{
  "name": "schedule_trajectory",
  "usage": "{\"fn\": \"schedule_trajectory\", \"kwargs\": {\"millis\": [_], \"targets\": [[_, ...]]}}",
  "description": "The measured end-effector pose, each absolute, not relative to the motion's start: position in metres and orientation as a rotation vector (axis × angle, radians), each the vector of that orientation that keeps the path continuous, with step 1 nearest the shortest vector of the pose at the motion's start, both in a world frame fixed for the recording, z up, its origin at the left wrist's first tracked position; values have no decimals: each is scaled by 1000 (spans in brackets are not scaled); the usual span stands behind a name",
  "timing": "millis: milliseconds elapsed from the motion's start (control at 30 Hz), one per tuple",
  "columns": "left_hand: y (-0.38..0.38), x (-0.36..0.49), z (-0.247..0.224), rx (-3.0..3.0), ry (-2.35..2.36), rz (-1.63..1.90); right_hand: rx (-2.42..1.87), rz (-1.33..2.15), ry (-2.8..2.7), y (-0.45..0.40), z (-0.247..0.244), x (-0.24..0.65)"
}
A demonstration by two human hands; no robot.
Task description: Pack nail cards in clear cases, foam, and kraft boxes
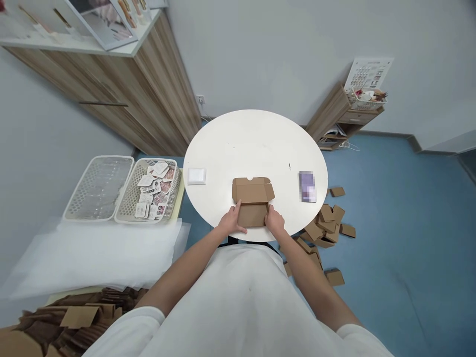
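Observation:
A small brown cardboard box [253, 216] lies near the front edge of the round white table [253, 144], its lid flap [252, 190] folded back away from me. Nothing shows inside its tray. My left hand [231, 220] grips the box's left wall, thumb along the side. On the opposite side, my right hand [274, 220] closes round the right wall, with some fingers hidden. A white packet [197, 176] sits at the table's left, and a purple item [307, 186], blurred out, lies at its right.
Left of the table stand two white baskets, one holding clear packs [102, 186], the other small packets [154, 186]. White sheets [100, 253] and flat cardboard [80, 317] are nearer me. Folded boxes [327, 223] lie heaped on the blue floor at right.

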State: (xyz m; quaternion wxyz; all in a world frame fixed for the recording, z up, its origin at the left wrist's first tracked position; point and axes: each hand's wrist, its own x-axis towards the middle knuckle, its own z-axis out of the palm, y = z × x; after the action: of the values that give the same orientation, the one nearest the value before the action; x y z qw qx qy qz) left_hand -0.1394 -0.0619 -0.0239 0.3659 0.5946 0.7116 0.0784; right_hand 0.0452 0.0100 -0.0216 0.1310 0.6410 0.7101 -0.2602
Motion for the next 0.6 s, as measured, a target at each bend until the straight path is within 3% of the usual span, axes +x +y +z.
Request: {"fn": "schedule_trajectory", "kwargs": {"millis": [200,600], "targets": [[-51,-123,-25,1468,1886,321,1954,-1076,2173,11,-18,70],[-61,-109,-51,1107,1997,797,1875,-2050,2047,5,-35,97]]}}
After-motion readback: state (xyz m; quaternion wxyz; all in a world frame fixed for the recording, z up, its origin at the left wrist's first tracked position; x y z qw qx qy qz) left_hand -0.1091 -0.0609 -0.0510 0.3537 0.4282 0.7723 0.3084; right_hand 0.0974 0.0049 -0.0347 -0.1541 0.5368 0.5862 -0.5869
